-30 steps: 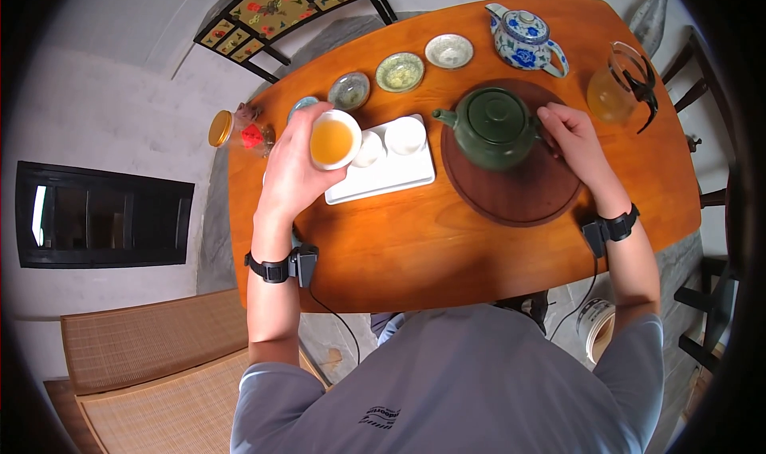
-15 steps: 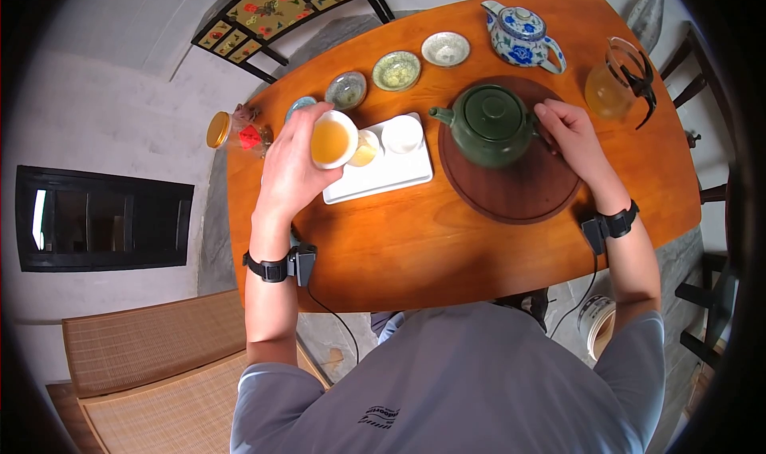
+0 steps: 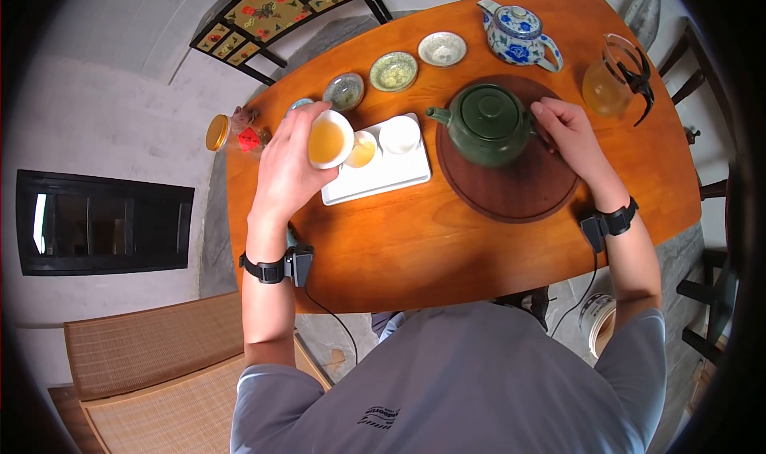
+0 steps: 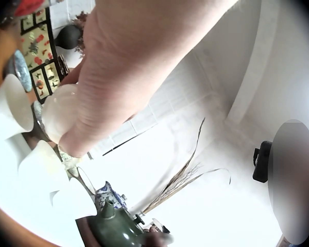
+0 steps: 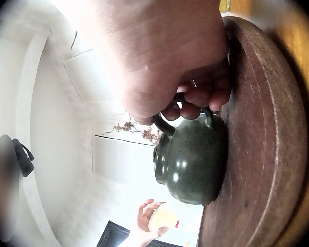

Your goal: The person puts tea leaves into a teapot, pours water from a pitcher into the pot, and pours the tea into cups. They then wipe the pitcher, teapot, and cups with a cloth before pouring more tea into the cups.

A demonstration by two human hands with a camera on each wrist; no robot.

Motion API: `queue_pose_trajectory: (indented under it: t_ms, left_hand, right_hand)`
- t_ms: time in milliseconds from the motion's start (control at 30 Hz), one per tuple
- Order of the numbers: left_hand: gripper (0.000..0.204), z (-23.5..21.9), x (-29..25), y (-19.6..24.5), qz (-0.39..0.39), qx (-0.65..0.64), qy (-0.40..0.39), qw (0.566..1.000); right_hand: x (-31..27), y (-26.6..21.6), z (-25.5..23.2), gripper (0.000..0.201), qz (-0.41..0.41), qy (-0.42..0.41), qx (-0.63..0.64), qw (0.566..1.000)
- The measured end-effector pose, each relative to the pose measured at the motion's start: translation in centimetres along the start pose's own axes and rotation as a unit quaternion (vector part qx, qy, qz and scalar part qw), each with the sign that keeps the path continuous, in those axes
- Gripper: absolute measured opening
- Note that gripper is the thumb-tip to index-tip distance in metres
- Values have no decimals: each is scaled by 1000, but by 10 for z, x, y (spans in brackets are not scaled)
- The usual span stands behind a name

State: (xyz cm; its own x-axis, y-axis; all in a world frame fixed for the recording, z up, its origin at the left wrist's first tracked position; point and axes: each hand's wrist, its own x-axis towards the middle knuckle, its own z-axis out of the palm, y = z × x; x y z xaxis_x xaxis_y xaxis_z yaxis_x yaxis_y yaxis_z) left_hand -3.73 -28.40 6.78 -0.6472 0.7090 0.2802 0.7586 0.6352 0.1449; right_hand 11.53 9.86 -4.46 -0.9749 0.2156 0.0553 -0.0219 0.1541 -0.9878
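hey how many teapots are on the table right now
2. A green one sits on the round wooden board, its handle in the right hand; a blue-and-white one stands toward the table's far edge, left of the glass pitcher.

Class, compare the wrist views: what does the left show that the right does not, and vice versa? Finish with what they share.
Left wrist view only: the blue-and-white teapot, the light blue bowl and the gold patterned panels.

Right wrist view only: the green teapot's handle with the right hand's fingers curled round it, and part of a black frame.

Both: the green teapot and the left hand holding a white cup.
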Motion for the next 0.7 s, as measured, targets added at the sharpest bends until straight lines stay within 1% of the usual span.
queue_pose_trajectory:
  t_ms: [167, 367, 433, 467, 533, 700]
  left_hand:
    - [81, 0, 1, 1, 10, 3, 0, 1000]
    - [81, -1, 2, 3, 2, 9, -7, 1000]
    - [81, 0, 1, 3, -24, -27, -9, 999]
    - [81, 1, 1, 2, -23, -27, -9, 999]
    - [82, 1, 1, 2, -46, -89, -16, 995]
    - [82, 5, 3, 10, -59, -148, 8, 987]
  right_hand:
    - [-1, 0, 0, 40, -4, 0, 4, 1000]
    - [0, 0, 0, 41, -3, -3, 11, 1000]
    - [0, 0, 0, 41, -3, -4, 10, 1000]
    - [0, 1, 0, 41, -3, -3, 10, 1000]
    - [0, 2, 0, 41, -7, -5, 11, 1000]
    - [-1, -3, 1, 41, 3, -1, 7, 1000]
